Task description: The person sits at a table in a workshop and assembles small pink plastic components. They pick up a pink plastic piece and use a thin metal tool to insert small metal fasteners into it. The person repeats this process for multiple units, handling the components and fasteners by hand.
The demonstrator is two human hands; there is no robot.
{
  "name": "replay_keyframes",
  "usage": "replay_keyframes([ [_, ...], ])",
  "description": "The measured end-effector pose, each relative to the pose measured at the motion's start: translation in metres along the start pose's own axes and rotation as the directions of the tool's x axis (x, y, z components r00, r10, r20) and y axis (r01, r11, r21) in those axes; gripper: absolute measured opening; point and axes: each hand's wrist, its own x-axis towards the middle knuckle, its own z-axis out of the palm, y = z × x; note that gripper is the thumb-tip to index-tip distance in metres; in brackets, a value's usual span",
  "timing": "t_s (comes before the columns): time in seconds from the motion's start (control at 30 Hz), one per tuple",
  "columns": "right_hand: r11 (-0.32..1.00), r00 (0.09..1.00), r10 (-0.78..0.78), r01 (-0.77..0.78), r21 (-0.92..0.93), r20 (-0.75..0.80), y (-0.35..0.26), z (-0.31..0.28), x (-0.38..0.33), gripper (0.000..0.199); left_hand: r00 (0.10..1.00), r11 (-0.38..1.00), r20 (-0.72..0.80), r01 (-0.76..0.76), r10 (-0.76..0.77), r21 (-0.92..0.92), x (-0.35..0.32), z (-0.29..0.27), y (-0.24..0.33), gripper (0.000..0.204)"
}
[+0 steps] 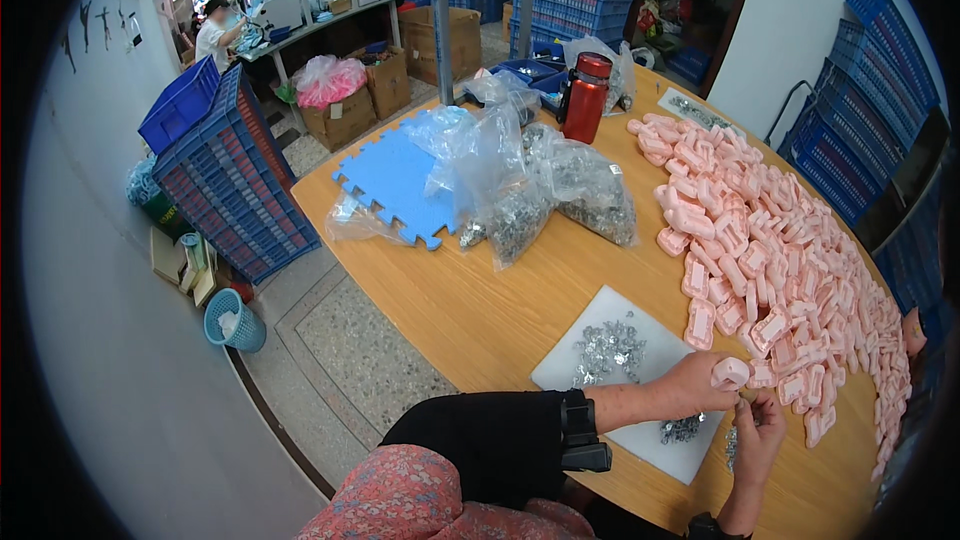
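Note:
My left hand (695, 386) reaches across a white board (575, 345) and is closed on a pink plastic part (730, 373), a small rounded shell held up at the fingertips. Just below it my right hand (758, 437) pinches its thumb and fingers together close to the part. Whatever lies between those fingertips is too small to make out. On the board, beyond my left forearm, is a loose spread of small shiny metal pieces (608, 350). A darker cluster of metal pieces (682, 428) sits under my left wrist, and a few more lie beside my right hand.
A large heap of pink plastic parts (760, 260) covers the table's right side. Farther back stand clear bags of metal pieces (595, 190), a red flask (586, 100) and a blue foam mat (395, 180). Stacked blue crates (240, 175) rise left of the table. Two people work at a distant bench.

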Motion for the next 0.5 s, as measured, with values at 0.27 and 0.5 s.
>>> replay_keyframes([
  [0.27, 0.994, 0.996, 0.036, -0.028, -0.105, 0.078, -0.005, -0.006, 0.004, 0.012, 1.000, 0.999, 0.005, -0.010, 0.009, 0.043, -0.003, -0.002, 0.010, 0.037],
  [0.5, 0.989, 0.988, 0.142, -0.145, 0.032, 0.067, -0.007, -0.013, -0.003, 0.011, 0.995, 0.976, 0.083, 0.071, -0.055, -0.205, 0.001, -0.002, -0.003, 0.032],
])
